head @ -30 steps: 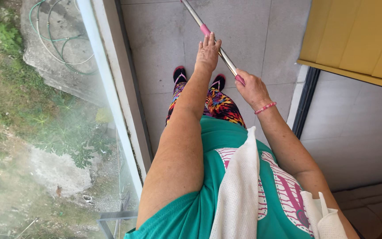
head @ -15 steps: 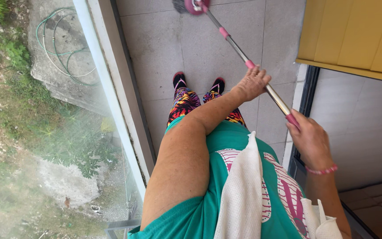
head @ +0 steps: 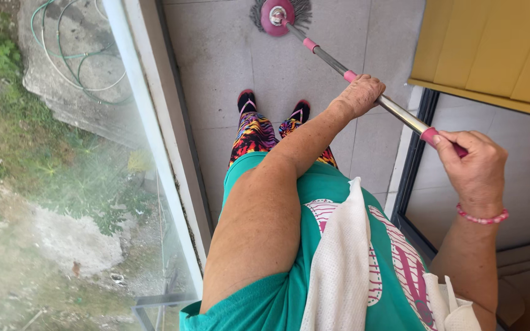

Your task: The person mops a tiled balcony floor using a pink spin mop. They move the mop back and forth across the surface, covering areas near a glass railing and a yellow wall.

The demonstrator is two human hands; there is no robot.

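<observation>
On the tiled floor [head: 216,55], close to its far edge, the pink mop head [head: 277,13] is pressed flat. Its metal handle [head: 363,91] is gripped midway by the left hand [head: 360,95] and at the pink end by the right hand [head: 476,168]. A slip on wet tile is possible (feet [head: 274,109] stand near), or a knock against the glass railing [head: 148,153].

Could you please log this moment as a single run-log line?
left hand: gripping mop handle mid-shaft | right hand: gripping pink upper end | mop head: on tiled floor ahead of feet | white cloth: over shoulder
</observation>
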